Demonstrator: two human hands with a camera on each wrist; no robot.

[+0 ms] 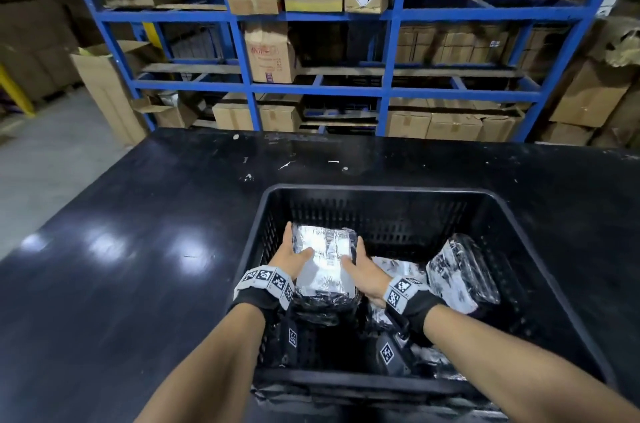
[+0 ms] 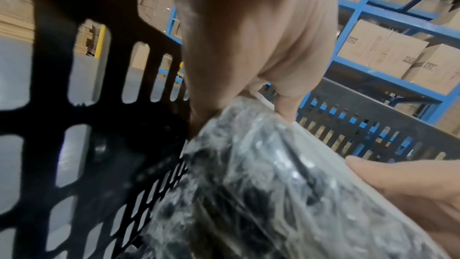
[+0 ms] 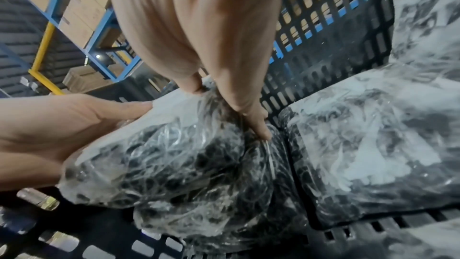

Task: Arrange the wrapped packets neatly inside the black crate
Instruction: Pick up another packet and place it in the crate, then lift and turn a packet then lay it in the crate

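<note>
A black slatted crate stands on the dark table. Inside, at its left, both hands hold one plastic-wrapped packet between them. My left hand grips its left edge, thumb on top. My right hand grips its right edge, fingers curled down the side. The packet sits on top of another wrapped packet. A flat packet lies to the right on the crate floor. A further packet leans tilted against the crate's right wall.
The black table stretches left of and behind the crate. Blue shelving stacked with cardboard boxes stands beyond the table. More boxes are piled at the far right. Grey floor shows at the left.
</note>
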